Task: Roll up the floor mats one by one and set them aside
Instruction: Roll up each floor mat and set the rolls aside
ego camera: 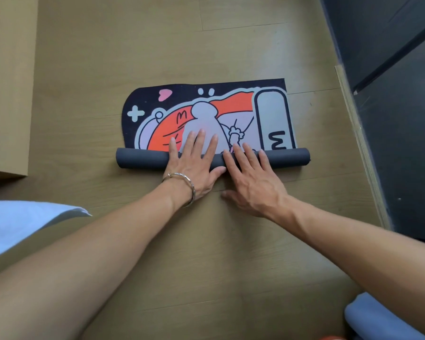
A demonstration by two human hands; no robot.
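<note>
A floor mat [231, 104] with a black, orange and grey cartoon print lies on the wooden floor, its near part wound into a dark grey roll [142, 160]. My left hand [194, 163], with a metal bracelet on the wrist, lies flat over the middle of the roll, fingers spread onto the print. My right hand [250, 175] presses flat on the roll just to the right, fingers apart, thumb on the floor. Neither hand grips the roll; both rest palm down on it.
A tan cabinet or box side [8, 82] stands at the left. A dark wall and step [390, 94] run along the right. White cloth [22, 224] shows at the lower left and a blue-grey object [373, 317] at the lower right.
</note>
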